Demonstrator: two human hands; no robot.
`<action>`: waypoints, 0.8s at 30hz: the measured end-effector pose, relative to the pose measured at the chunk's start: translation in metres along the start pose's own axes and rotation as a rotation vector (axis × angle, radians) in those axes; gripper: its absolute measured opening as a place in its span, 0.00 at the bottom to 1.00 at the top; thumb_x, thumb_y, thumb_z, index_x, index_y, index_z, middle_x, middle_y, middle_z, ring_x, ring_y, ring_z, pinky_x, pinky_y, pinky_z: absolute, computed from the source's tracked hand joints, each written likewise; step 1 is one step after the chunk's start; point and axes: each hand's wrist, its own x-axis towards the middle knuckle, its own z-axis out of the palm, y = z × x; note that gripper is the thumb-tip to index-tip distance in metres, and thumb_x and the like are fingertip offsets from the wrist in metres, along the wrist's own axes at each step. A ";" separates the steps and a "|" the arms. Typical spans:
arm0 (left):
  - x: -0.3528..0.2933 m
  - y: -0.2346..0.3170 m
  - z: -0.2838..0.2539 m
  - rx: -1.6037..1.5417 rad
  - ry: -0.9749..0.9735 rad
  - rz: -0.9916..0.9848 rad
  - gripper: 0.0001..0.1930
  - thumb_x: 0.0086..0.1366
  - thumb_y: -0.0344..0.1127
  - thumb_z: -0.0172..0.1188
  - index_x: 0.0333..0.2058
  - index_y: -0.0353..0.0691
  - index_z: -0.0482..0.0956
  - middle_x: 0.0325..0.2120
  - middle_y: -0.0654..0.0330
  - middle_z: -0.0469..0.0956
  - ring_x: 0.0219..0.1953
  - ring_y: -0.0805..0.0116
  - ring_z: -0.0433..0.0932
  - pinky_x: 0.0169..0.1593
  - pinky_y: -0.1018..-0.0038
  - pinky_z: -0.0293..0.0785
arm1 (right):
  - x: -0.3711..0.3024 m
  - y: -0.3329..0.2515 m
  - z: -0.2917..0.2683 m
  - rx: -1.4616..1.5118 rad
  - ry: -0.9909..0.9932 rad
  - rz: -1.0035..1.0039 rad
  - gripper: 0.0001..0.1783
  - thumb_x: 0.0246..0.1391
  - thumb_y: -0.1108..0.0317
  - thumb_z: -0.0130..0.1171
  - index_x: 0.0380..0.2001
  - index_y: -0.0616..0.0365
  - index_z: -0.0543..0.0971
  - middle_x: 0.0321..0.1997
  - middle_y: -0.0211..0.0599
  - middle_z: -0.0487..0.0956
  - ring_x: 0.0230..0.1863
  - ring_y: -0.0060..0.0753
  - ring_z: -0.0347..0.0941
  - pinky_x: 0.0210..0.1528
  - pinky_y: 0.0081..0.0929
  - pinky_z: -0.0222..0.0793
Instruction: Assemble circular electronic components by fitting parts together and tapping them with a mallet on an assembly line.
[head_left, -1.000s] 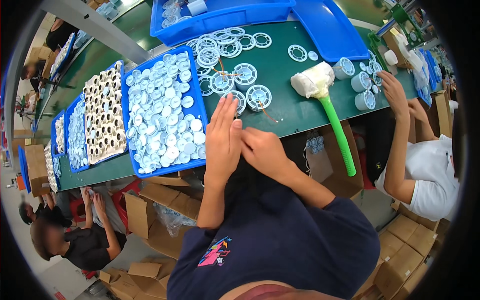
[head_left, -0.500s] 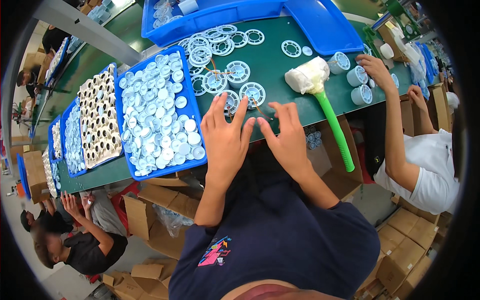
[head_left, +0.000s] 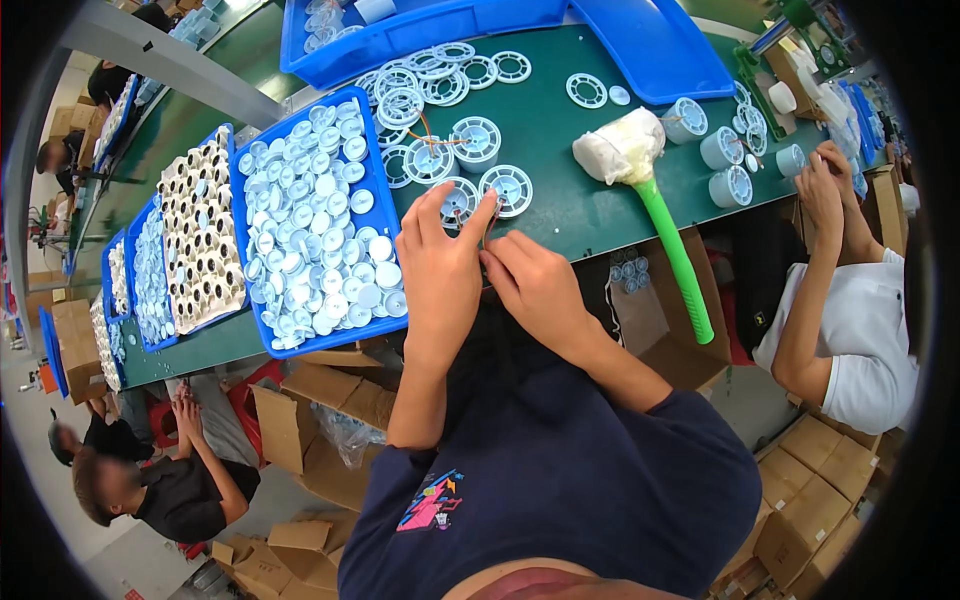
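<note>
Two light blue round cups with spoked rims stand at the table's front edge: the left cup (head_left: 457, 200) partly behind my left fingers, the right cup (head_left: 510, 188) just beyond them. A thin reddish wire (head_left: 489, 236) runs from the right cup toward me. My left hand (head_left: 440, 268) is bent over the cups, its fingers closed at the wire; the thumb is mostly hidden. Close beside it, my right hand (head_left: 540, 292) pinches the wire's near end between thumb and forefinger. Behind stand two more cups, the nearer-left one (head_left: 428, 160) and a taller one (head_left: 477, 143), with orange wires.
To the left lies a blue tray (head_left: 372, 222) full of round caps. Spoked rings (head_left: 443, 88) are heaped behind the cups. A mallet (head_left: 668, 240) with a green handle overhangs the front edge at right. A co-worker's hands (head_left: 822, 185) work beyond more cups (head_left: 730, 186).
My hands, spread apart before, have come together, and the right fingers have closed on the wire. At right, the co-worker's hand has moved away from the cups, farther right.
</note>
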 end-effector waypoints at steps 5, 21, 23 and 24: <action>0.003 -0.009 -0.004 -0.111 0.002 -0.009 0.30 0.58 0.17 0.59 0.57 0.56 0.85 0.58 0.52 0.72 0.58 0.48 0.69 0.60 0.58 0.68 | 0.006 -0.005 0.006 -0.012 0.020 -0.061 0.04 0.59 0.73 0.63 0.33 0.59 0.77 0.31 0.40 0.74 0.30 0.47 0.77 0.28 0.42 0.74; 0.009 -0.013 -0.012 -0.119 -0.002 0.028 0.22 0.65 0.26 0.61 0.58 0.45 0.81 0.56 0.49 0.74 0.57 0.48 0.72 0.58 0.56 0.69 | 0.052 -0.008 -0.050 -0.159 -0.297 -0.117 0.11 0.61 0.63 0.64 0.39 0.60 0.81 0.36 0.43 0.80 0.37 0.52 0.79 0.38 0.44 0.76; 0.016 -0.015 -0.015 -0.193 0.013 0.001 0.19 0.69 0.30 0.61 0.59 0.42 0.80 0.52 0.48 0.77 0.53 0.49 0.76 0.57 0.56 0.70 | 0.079 0.004 -0.047 -0.183 -0.042 -0.112 0.12 0.60 0.66 0.64 0.43 0.61 0.80 0.49 0.47 0.78 0.50 0.49 0.76 0.47 0.41 0.76; 0.018 -0.016 -0.016 -0.234 0.016 -0.047 0.19 0.69 0.31 0.62 0.59 0.42 0.80 0.50 0.49 0.77 0.51 0.50 0.77 0.56 0.57 0.70 | 0.091 0.018 -0.036 -0.249 0.040 -0.196 0.14 0.60 0.65 0.65 0.45 0.60 0.81 0.52 0.47 0.78 0.52 0.51 0.75 0.50 0.41 0.75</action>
